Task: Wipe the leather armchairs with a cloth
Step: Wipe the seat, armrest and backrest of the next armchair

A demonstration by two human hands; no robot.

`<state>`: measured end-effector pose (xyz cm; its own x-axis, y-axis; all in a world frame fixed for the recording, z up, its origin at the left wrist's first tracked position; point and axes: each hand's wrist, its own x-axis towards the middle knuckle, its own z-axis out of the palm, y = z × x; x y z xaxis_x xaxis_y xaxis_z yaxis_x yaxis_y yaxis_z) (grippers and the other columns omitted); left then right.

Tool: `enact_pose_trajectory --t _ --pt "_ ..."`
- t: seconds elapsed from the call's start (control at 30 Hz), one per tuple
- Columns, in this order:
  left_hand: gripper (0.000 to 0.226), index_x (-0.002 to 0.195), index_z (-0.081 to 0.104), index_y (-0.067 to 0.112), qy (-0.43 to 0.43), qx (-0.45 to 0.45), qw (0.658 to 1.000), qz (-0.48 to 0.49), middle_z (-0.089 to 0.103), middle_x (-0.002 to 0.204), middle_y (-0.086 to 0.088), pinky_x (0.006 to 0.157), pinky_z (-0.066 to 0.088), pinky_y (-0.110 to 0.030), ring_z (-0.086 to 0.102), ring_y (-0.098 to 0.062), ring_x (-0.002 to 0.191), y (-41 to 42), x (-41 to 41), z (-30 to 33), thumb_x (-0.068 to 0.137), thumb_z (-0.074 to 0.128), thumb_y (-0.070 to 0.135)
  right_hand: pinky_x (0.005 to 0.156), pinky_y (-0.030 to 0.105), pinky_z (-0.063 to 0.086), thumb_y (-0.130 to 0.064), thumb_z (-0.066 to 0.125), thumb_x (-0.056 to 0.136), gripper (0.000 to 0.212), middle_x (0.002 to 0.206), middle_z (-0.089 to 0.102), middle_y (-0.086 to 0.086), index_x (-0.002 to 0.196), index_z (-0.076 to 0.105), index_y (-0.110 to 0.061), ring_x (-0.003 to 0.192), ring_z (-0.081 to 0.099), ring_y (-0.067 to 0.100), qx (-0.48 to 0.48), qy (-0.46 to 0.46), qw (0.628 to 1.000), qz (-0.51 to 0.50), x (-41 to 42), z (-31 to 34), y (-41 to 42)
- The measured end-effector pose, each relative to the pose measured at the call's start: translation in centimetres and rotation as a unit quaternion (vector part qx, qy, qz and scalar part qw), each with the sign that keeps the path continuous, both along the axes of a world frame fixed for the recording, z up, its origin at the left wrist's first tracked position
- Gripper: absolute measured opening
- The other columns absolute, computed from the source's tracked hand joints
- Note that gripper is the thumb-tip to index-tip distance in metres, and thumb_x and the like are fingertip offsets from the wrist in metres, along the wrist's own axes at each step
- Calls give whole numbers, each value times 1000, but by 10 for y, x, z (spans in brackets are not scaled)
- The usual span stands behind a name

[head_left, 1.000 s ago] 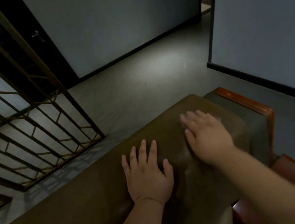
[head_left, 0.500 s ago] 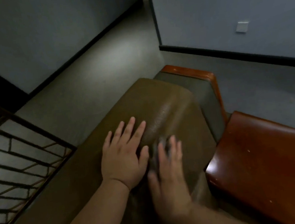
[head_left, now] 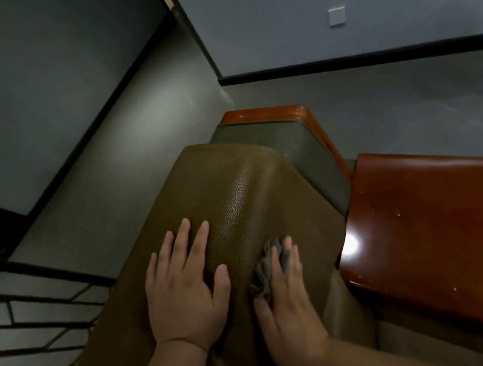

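The cloth (head_left: 270,267) is a small grey rag, limp and crumpled, and it looks light enough to bunch or slip out from under a palm, so it is best worked flat under spread fingers with steady downward pressure and not pinched by a corner. The right hand (head_left: 289,307) does just that: its fingers lie fairly straight over the rag and press it onto the armchair's backrest (head_left: 235,189), on the slope that falls toward the seat side, near the backrest's right-hand end. Folds of grey stick out past the fingertips and beside the thumb. The left hand (head_left: 182,284) lies released and flat, fingers spread, on the crest of the backrest just beside the right hand, holding nothing, probably as a brace. The leather is olive-brown with a pebbled grain and a dull sheen along the ridge; it seems padded and a little yielding, so the rag should glide with some drag. Beyond the end of the backrest runs a glossy reddish wooden armrest (head_left: 440,225), hard and likely slick.
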<state>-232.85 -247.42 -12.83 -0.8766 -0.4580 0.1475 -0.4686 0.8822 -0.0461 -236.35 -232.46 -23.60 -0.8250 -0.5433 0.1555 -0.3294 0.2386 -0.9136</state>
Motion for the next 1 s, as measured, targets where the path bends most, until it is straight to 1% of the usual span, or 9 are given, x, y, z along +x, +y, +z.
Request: enact_pose_trajectory --t 0.17,0.23,0.43,0.53,0.63,0.77,0.87,0.93,1.0 --pt "70 164 28 40 -3 -4 1000 -1 25 173 7 127 23 -55 22 -23 160 -2 -3 1 96 33 57 130 42 3 -64 15 98 81 174 1 9 166 4 -22 161 -3 23 7 -123 976 -182 -148 -18 -20" --pt "70 164 26 41 -9 -5 1000 4 24 173 7 128 23 -55 21 -22 160 -3 -3 0 97 32 57 130 40 4 -69 9 97 86 173 6 11 166 6 -18 161 3 26 21 -152 965 -211 -161 -26 -23" --pt "73 164 29 38 -14 -10 1000 6 27 172 5 126 26 -56 25 -25 159 0 0 1 95 35 63 128 34 -6 -65 19 95 78 167 -30 -9 158 -20 -40 154 -28 6 10 -145 988 -61 7 -27 5" --pt "74 164 27 40 -12 -14 1000 6 25 173 6 127 23 -54 24 -23 159 0 -3 2 94 35 64 130 38 -4 -61 18 100 79 172 -20 5 165 -10 -24 158 -19 16 15 -161 981 -107 -66 -57 3" --pt "74 164 28 39 -8 -15 1000 7 25 173 6 127 22 -53 23 -23 159 -2 -7 0 94 36 64 129 41 -7 -44 21 112 68 172 -9 22 165 1 -7 160 -10 31 72 -277 936 -203 -163 -86 -7" --pt "74 164 30 37 -6 -11 1000 3 27 172 4 127 23 -53 25 -24 158 -1 -3 -2 94 37 62 130 41 -2 -69 11 103 84 173 -7 10 166 -4 -15 160 -8 22 35 -221 965 -136 -70 -72 -6" --pt "74 163 31 36 -6 -15 1000 7 28 172 3 127 23 -54 27 -25 158 1 -2 -1 94 38 62 128 28 -7 -62 20 104 76 170 -21 -3 162 -12 -26 157 -21 10 4 -181 982 -58 12 -62 9" --pt "75 164 30 36 -7 -16 1000 7 28 172 4 127 23 -54 26 -24 158 0 -3 0 94 38 62 127 25 -9 -63 23 100 85 171 -15 1 163 -9 -15 159 -15 14 -4 -210 974 -85 -24 -80 3" --pt "74 164 29 37 -4 -14 1000 5 27 172 5 127 22 -54 25 -23 158 0 -5 0 94 38 62 129 33 -6 -65 14 103 89 172 -5 13 164 0 -2 161 -4 26 12 -220 964 -150 -95 -100 -1"
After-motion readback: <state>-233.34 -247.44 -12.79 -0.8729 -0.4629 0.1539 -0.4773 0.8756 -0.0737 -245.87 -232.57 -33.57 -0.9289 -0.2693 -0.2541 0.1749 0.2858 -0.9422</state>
